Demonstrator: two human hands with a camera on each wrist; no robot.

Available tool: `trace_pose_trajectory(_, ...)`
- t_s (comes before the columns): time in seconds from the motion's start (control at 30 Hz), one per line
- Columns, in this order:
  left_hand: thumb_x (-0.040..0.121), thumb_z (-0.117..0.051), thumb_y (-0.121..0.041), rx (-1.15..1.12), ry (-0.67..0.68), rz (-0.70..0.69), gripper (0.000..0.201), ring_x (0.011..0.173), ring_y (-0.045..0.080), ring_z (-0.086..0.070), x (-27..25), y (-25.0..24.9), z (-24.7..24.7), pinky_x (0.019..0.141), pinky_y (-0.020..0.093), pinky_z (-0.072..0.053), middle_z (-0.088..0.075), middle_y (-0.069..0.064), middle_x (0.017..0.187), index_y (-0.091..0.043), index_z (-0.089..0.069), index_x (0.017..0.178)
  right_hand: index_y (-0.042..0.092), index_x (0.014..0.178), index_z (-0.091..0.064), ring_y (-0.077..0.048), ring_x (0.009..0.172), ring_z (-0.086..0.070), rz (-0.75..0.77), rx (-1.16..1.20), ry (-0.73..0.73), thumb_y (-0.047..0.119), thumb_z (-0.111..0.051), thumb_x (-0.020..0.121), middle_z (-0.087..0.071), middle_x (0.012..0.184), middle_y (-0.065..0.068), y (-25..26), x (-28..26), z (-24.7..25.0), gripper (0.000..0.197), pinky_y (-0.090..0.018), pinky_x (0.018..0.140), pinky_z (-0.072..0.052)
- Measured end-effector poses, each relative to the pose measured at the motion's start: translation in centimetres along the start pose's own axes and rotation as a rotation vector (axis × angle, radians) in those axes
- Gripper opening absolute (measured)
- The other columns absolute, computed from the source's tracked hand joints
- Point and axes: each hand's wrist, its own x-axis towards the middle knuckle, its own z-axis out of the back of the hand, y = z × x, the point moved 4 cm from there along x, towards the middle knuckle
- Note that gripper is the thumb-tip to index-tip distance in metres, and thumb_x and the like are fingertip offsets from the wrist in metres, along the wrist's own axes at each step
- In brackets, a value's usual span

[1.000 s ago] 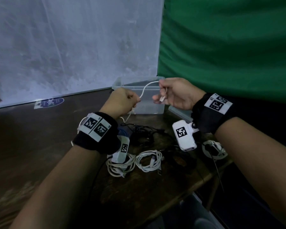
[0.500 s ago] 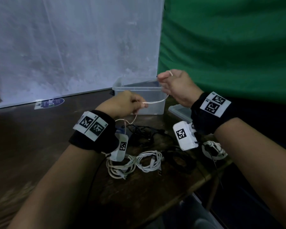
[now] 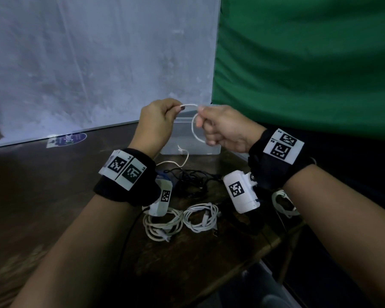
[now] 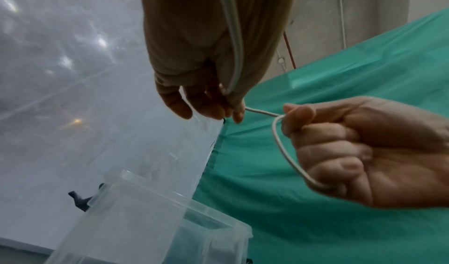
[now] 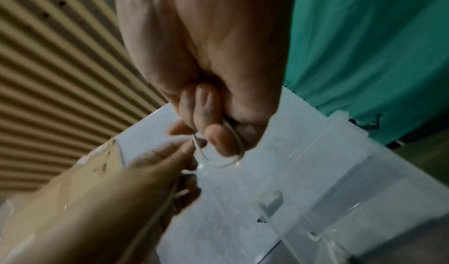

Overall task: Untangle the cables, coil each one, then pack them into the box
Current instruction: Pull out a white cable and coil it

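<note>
Your hands, two, raised above the box. Left hand: fingers pinch one thin white cable, which trails from the hand down to the surface. Right hand: fingers clenched around a loop of that same cable.

Box: one, clear plastic, open, at the far edge of the surface.

White coils on the surface, three: two side by side near you, one under your right wrist.

Black cables: one tangle between coils and box; number cannot be told.
</note>
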Motion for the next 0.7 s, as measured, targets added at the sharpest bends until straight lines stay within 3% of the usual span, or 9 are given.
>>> trace_pose_trajectory(0.07,0.094,-0.054,-0.015,0.026,0.135,0.067,0.021,0.059,0.008,-0.049,-0.2,0.3,-0.7,0.068,0.023,-0.042,-0.059,0.002,0.073,-0.012,-0.069,0.108,0.011,0.072,-0.047,-0.01,0.035,-0.03,0.047,0.169,-0.082,0.028,-0.032,0.104,-0.038,0.04,0.004,0.7,0.3,0.6,0.039,-0.023,0.043,-0.03)
trace_pose_trajectory(0.13,0.094,-0.054,-0.017,0.07,0.299,0.106,0.027,0.057,0.005,-0.05,-0.7,0.2,-1.6,0.064,0.021,-0.042,-0.061,-0.002,0.071,-0.017,-0.065,0.119,0.011,0.074,-0.046,-0.014,0.044,-0.053,0.069,0.339,-0.129,0.027,-0.03,0.104,-0.059,0.053,-0.003,1.4,0.3,0.8,0.038,-0.025,0.047,-0.042)
trace_pose_trajectory(0.2,0.094,-0.055,-0.018,0.09,0.431,0.14,0.027,0.057,0.008,-0.052,-1.1,0.2,-2.2,0.061,0.02,-0.044,-0.061,-0.007,0.068,-0.016,-0.064,0.119,0.01,0.074,-0.046,-0.023,0.072,-0.07,0.095,0.53,-0.136,0.026,-0.029,0.104,-0.071,0.084,-0.016,1.8,0.5,1.2,0.038,-0.03,0.061,-0.055)
trace_pose_trajectory(0.27,0.093,-0.056,-0.017,0.087,0.521,0.19,0.025,0.058,0.007,-0.054,-1.4,0.4,-2.5,0.066,0.019,-0.046,-0.062,-0.009,0.066,-0.014,-0.066,0.116,0.008,0.076,-0.05,-0.028,0.102,-0.066,0.142,0.66,-0.158,0.025,-0.029,0.104,-0.067,0.107,-0.02,2.2,0.8,1.7,0.038,-0.036,0.082,-0.055)
trace_pose_trajectory(0.4,0.087,-0.065,-0.016,0.121,0.686,0.194,0.017,0.072,0.005,-0.062,-2.0,0.6,-2.3,0.081,0.021,-0.047,-0.068,-0.011,0.071,-0.017,-0.073,0.102,0.01,0.083,-0.058,-0.024,0.119,-0.054,0.214,0.612,-0.303,0.022,-0.034,0.103,-0.062,0.105,-0.008,2.3,1.2,3.3,0.033,-0.043,0.108,-0.037)
trace_pose_trajectory(0.47,0.083,-0.07,-0.015,0.174,0.742,0.182,0.011,0.083,0.011,-0.066,-2.1,0.4,-1.8,0.084,0.024,-0.048,-0.072,-0.006,0.081,-0.02,-0.075,0.092,0.013,0.081,-0.06,-0.021,0.123,-0.051,0.252,0.438,-0.372,0.018,-0.038,0.102,-0.062,0.102,-0.002,2.0,1.3,3.9,0.03,-0.04,0.109,-0.034)
trace_pose_trajectory(0.57,0.083,-0.07,-0.019,0.211,0.664,0.183,0.006,0.081,0.013,-0.065,-1.7,0.0,-0.9,0.079,0.028,-0.049,-0.073,0.0,0.085,-0.022,-0.075,0.085,0.019,0.077,-0.066,-0.013,0.102,-0.059,0.259,0.003,-0.461,0.015,-0.046,0.098,-0.069,0.087,0.01,1.1,1.5,4.2,0.029,-0.039,0.11,-0.034)
trace_pose_trajectory(0.63,0.086,-0.067,-0.023,0.175,0.539,0.172,0.007,0.071,0.017,-0.064,-1.2,-0.4,-0.4,0.073,0.032,-0.052,-0.072,0.007,0.08,-0.02,-0.073,0.084,0.02,0.074,-0.066,-0.016,0.096,-0.059,0.184,-0.256,-0.428,0.017,-0.048,0.097,-0.069,0.093,0.0,0.5,1.4,3.9,0.029,-0.033,0.097,-0.044)
trace_pose_trajectory(0.7,0.089,-0.063,-0.018,0.049,0.432,0.17,0.012,0.065,0.02,-0.065,-1.0,-0.8,-0.3,0.069,0.033,-0.054,-0.069,0.01,0.071,-0.016,-0.068,0.078,0.018,0.074,-0.064,-0.014,0.079,-0.059,0.106,-0.381,-0.359,0.017,-0.047,0.098,-0.067,0.083,-0.004,-0.2,1.1,3.4,0.03,-0.027,0.077,-0.047)
